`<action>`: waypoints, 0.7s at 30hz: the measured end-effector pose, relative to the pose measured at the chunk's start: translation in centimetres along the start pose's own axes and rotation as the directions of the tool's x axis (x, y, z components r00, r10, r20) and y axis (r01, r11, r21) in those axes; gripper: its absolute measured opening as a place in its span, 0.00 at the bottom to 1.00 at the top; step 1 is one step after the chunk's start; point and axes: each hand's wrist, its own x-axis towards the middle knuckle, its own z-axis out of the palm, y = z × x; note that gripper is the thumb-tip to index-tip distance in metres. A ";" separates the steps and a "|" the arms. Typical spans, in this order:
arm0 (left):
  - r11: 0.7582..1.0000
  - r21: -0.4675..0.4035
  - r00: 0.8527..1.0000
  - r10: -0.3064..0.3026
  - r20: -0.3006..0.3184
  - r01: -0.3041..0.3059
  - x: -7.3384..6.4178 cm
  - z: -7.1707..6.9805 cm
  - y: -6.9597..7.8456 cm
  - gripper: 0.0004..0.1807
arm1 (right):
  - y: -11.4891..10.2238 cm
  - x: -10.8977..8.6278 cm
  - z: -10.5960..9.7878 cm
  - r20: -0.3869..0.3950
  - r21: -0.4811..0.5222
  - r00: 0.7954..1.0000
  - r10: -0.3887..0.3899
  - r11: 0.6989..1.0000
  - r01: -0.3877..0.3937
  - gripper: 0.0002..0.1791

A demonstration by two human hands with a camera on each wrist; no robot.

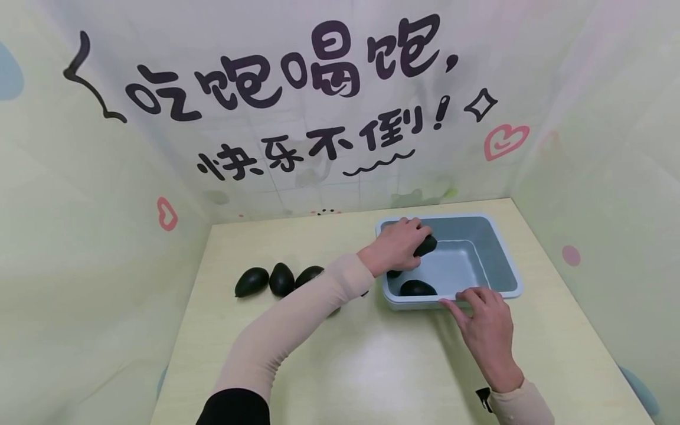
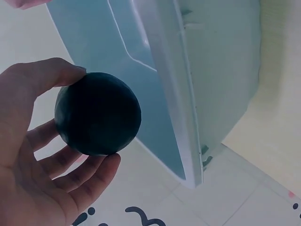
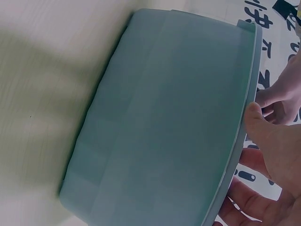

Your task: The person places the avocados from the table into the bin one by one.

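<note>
Over the left part of a blue plastic bin [image 1: 504, 260], my left hand [image 1: 398, 245] grips a dark green avocado [image 2: 98, 114], thumb on one side and fingers around the other. Below that hand, another avocado [image 1: 418, 288] lies on the bin floor by the near wall, and a further dark one is mostly hidden behind the hand. My right hand [image 1: 486, 324] pinches the bin's near rim, its thumb [image 3: 254, 117] outside and its fingers over the inner side.
To the left on the wooden table [image 1: 372, 366], several avocados [image 1: 281, 279] lie in a loose row, some partly covered by my left sleeve [image 1: 303, 319]. A printed cloth backdrop [image 1: 297, 195] stands behind the table and on both sides.
</note>
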 end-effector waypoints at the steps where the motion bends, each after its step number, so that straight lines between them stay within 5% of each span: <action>1: 1.000 -0.004 1.000 -0.004 -0.003 0.004 0.1 0.0 0.0 0.30 | 0.0 0.0 0.0 0.003 -0.001 1.000 0.000 1.000 0.000 0.44; 12: 0.999 -0.031 0.999 -0.028 0.021 0.029 0.8 0.5 -0.3 0.31 | -0.1 0.1 0.0 0.010 -0.002 1.000 -0.004 1.000 0.004 0.44; 21: 0.997 0.057 0.996 0.046 0.075 -0.050 0.9 1.2 0.2 0.29 | 0.0 0.0 0.0 0.003 -0.002 1.000 -0.003 1.000 0.003 0.44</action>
